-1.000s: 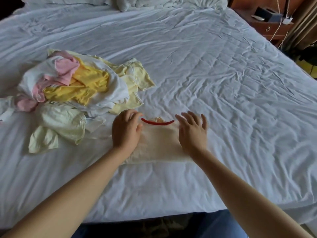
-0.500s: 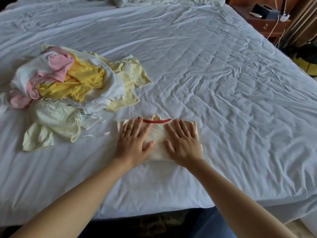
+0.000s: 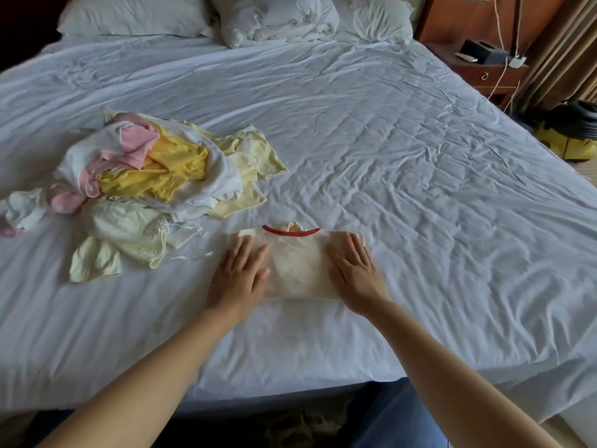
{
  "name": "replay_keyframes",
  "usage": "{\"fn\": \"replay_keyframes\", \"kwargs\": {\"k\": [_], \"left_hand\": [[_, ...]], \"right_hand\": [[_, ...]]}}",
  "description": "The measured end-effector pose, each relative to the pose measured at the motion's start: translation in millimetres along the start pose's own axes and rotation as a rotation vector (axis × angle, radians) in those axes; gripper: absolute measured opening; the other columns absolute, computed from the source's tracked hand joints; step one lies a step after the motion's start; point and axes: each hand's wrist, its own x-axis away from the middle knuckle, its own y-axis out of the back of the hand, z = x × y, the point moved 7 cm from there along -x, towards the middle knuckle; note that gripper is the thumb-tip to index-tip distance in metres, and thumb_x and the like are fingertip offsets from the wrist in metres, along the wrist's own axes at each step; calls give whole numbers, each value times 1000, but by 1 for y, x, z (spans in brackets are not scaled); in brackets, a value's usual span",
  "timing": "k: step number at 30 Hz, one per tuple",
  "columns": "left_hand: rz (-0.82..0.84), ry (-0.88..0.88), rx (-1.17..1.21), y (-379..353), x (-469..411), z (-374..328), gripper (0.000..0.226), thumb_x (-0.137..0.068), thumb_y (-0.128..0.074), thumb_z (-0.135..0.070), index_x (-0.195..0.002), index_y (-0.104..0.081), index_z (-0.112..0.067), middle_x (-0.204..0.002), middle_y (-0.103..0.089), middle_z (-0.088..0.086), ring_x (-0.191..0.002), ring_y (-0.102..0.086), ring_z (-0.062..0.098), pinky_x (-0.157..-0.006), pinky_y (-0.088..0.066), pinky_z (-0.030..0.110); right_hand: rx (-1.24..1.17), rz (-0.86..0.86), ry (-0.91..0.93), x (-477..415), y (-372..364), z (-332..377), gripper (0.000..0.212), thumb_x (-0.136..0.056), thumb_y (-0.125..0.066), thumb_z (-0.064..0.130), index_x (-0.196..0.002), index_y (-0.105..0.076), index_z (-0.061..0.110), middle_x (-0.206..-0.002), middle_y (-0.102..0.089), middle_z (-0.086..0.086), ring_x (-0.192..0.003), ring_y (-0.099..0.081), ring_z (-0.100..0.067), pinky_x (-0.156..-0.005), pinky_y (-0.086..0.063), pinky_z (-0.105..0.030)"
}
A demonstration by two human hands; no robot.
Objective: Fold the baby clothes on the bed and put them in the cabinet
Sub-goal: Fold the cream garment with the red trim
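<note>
Okay, bed [image 3: 387, 156]: white wrinkled sheet, fills most of the frame; we look down on it from its near edge.
Forearms [image 3: 145, 367]: both bare, entering from the bottom corners and converging at lower centre.
Pillows [image 3: 135, 14]: white, along the top edge; a bunched white duvet [image 3: 274, 17] sits between them at top centre.
Clothes pile [image 3: 155, 176]: unfolded baby clothes, left of centre on the sheet; we make out pink, bright yellow, pale yellow and white pieces tangled together.
Nightstand [image 3: 484, 72]: dark wood, upper right, beside the bed; black box [image 3: 483, 51] on top, white cables [image 3: 499, 76] hanging past it.
Yellow-and-black object [image 3: 568, 137]: on the floor at the right edge; we cannot tell what it is.
Folded garment [image 3: 300, 270]: cream, red neck trim [image 3: 290, 231] at its far edge; lies flat on the sheet at lower centre, near the pile and to its right.
Left hand [image 3: 237, 276]: palm down, fingers straight and close together, pressing the garment's left side.
Right hand [image 3: 353, 273]: palm down, fingers straight, pressing the garment's right side.
Between hands: we see bare cream fabric; neither hand grips anything.
</note>
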Motion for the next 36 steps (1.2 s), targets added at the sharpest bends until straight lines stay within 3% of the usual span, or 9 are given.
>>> {"fn": "replay_keyframes", "kwargs": {"k": [5, 10, 12, 15, 19, 22, 26, 29, 36], "left_hand": [[31, 250, 64, 7, 18, 8, 54, -99, -22, -49, -150, -31, -36, -160, -10, 23, -148, -11, 37, -119, -12, 43], [64, 399, 118, 19, 6, 16, 42, -100, -40, -37, -142, -44, -45, -155, -31, 12, -140, -28, 34, -112, -28, 41], [104, 430, 181, 17, 1, 23, 42, -97, -45, -34, -138, -48, -47, -148, -39, 10, -132, -39, 35, -109, -36, 41], [83, 425, 450, 18, -4, 25, 41, -93, -56, -26, -132, -58, -36, -137, -53, 10, -120, -56, 27, -104, -44, 33], [52, 387, 641, 25, -4, 18, 38, -93, -62, -15, -130, -62, -20, -134, -58, 1, -120, -57, 19, -92, -42, 21], [10, 367, 674, 35, -1, 21, 46, -90, -63, -17, -135, -57, -27, -142, -53, -1, -126, -52, 16, -97, -42, 24], [-64, 329, 730, 54, 5, 27, 52, -91, -61, -6, -140, -51, -19, -144, -49, 0, -133, -45, 15, -95, -35, 16], [-139, 286, 808, 76, 17, 47, 52, -90, -59, 1, -139, -52, -14, -145, -46, 1, -132, -41, 6, -90, -33, 2], [-306, 266, 914, 135, 61, 104, 52, -90, -57, 10, -139, -49, -5, -143, -42, -2, -135, -35, 6, -94, -28, -4]], "right_hand": [[-69, 14, -241, 12, 5, -10, 46, -99, -39, 43, -145, -37, 46, -163, 6, -12, -150, 5, -28, -121, -12, -40], [-123, 78, -393, 3, -7, -23, 57, -83, -26, 59, -138, -40, 54, -148, -39, -12, -147, -9, -36, -114, 15, -37], [-164, 100, -399, 3, -2, -22, 48, -90, -36, 49, -137, -45, 51, -138, -46, -8, -142, -20, -33, -117, 4, -34], [-261, 93, -392, 4, 14, -15, 47, -90, -47, 39, -137, -51, 39, -129, -47, -9, -131, -32, -29, -109, -23, -29], [-290, 94, -324, 1, 33, -8, 50, -88, -54, 14, -136, -55, 31, -121, -45, -8, -107, -49, -24, -97, -39, -26], [-293, 110, -302, 2, 45, -1, 54, -88, -55, 7, -137, -54, 29, -115, -36, -5, -102, -53, -24, -96, -40, -26], [-361, 71, -271, 1, 52, 12, 55, -78, -69, 8, -130, -62, 25, -119, -56, -14, -99, -59, -23, -86, -45, -24], [-501, 64, -295, 4, 54, 30, 55, -78, -70, 5, -130, -62, 23, -115, -63, -7, -101, -62, -19, -89, -51, -31], [-746, 96, -185, -7, 53, 112, 59, -81, -67, -5, -133, -59, 21, -110, -60, -4, -75, -55, 1, -51, -42, -4]]}}
